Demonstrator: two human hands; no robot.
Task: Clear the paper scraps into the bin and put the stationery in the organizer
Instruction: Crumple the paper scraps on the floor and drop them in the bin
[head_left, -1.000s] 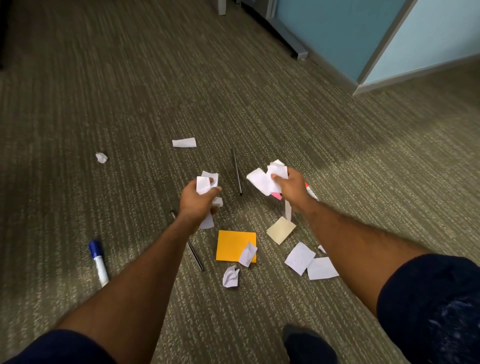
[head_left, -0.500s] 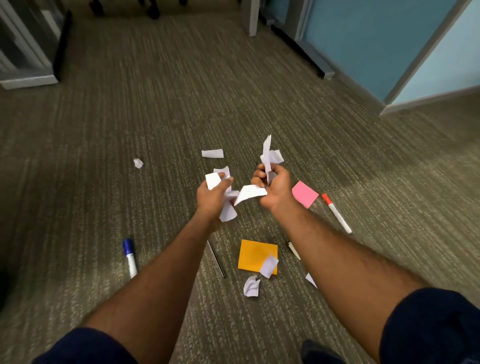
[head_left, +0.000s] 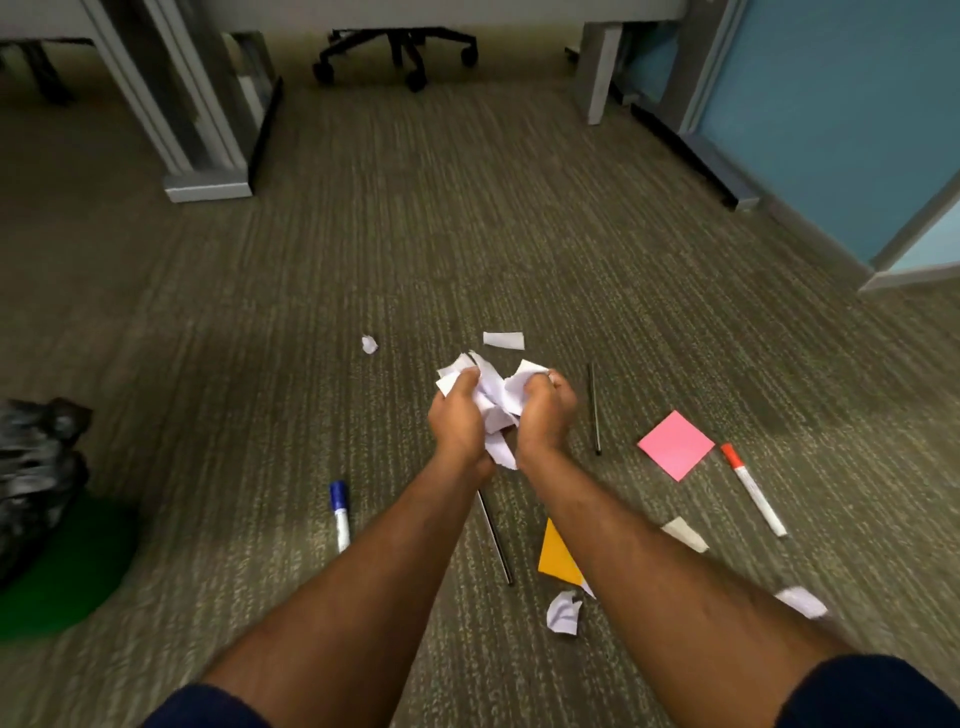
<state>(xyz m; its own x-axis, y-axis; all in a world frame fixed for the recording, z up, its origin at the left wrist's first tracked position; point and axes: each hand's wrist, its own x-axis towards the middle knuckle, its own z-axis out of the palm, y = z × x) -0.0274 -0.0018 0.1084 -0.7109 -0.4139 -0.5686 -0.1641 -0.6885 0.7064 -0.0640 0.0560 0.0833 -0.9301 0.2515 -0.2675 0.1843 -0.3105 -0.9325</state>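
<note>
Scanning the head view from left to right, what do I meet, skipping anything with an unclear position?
dark bag → blue-capped marker → paper wad → thin black pen → pink sticky note → red-capped marker

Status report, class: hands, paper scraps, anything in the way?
Left hand, right hand grip crumpled white paper scraps. Blue-capped white marker lies on carpet. Nothing blocking.

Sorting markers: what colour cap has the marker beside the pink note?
Red cap, clearest in the head view.

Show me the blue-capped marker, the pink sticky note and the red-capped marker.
blue-capped marker (head_left: 341, 522): head view, white barrel.
pink sticky note (head_left: 676, 445): head view, sheet's middle.
red-capped marker (head_left: 754, 493): head view, white barrel.
</note>
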